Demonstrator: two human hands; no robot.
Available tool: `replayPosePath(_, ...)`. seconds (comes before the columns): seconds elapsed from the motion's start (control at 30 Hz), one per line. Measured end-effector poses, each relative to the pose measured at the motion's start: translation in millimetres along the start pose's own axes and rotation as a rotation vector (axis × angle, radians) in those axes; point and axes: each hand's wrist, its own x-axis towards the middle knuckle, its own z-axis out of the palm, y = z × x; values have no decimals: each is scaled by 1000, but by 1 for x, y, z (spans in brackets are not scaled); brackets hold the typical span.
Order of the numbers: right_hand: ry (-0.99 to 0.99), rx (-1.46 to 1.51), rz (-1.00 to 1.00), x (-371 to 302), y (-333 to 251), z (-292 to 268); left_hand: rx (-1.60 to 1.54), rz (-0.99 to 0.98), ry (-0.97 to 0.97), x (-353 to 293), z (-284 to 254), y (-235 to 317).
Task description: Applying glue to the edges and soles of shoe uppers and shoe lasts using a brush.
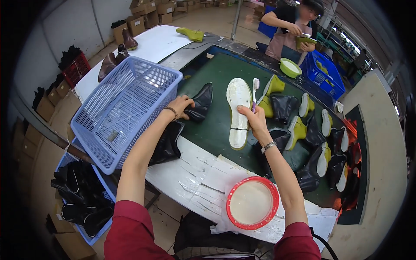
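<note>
My left hand [180, 106] grips the edge of a black shoe upper [200, 102] lying on the dark green belt [216, 73]. My right hand [253, 118] holds a toothbrush-like glue brush [255, 92] upright, its bristles at the top. Just left of that hand lies a white sole [238, 110] with its flat side up, lengthwise on the belt. A red-rimmed bowl [252, 202] of whitish glue stands near me on torn white paper [190, 173].
A tilted blue plastic basket [125, 110] is at my left, with a crate of black uppers [82, 195] below it. Black uppers and yellow-green soled shoes [303, 130] crowd the belt's right. A person [294, 26] works at the far end beside a green bowl [289, 67].
</note>
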Motion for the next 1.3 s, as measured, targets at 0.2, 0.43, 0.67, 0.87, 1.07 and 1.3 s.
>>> replayPosePath(0.2, -50, 66, -51, -8, 12, 18, -673, 0, -25, -4, -35, 93)
replayPosePath(0.43, -32, -166, -76, -69, -36, 35, -1649, 90, -51, -55, 6, 193)
replayPosePath(0.67, 349, -1110, -239, -238, -92, -63, -1780, -192, -4, -177, 10, 207)
replayPosePath(0.87, 368, -1323, -100, -360, -21, -85, -1631, -232, -95, -235, 52, 248)
replayPosePath(1.07, 488, -1130, -128, -396, -16, -69, -1465, -106, -277, -253, 31, 292)
replayPosePath(1.3, 497, -687, -427, -362, -48, -28, -1274, 75, -446, -256, 14, 308)
